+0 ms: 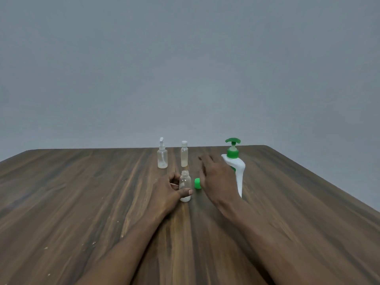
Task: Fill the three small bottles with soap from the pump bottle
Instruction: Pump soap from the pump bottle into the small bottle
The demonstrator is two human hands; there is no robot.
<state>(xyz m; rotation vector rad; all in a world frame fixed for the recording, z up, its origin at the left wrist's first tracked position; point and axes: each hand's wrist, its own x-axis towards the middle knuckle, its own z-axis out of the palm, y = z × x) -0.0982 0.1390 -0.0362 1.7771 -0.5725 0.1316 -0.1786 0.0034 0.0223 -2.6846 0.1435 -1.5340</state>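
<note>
The left hand [167, 193] wraps its fingers round the open small bottle [184, 183], a green cap [197, 183] lies at its 3 o'clock, and the right hand [216, 177], fingers spread and holding nothing, is by the pump bottle [239, 172] at 2 o'clock.

Dark wooden table [82, 192] before plain grey wall [185, 68].

Near bottle [185, 179] front; 2 far bottles [162, 158] [184, 156] behind; pump bottle [240, 173] R; cap [197, 183] btwn, prob.

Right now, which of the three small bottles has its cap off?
The nearest bottle, held by the left hand: its neck is bare, green cap beside it. Both far bottles wear white tops.
</note>
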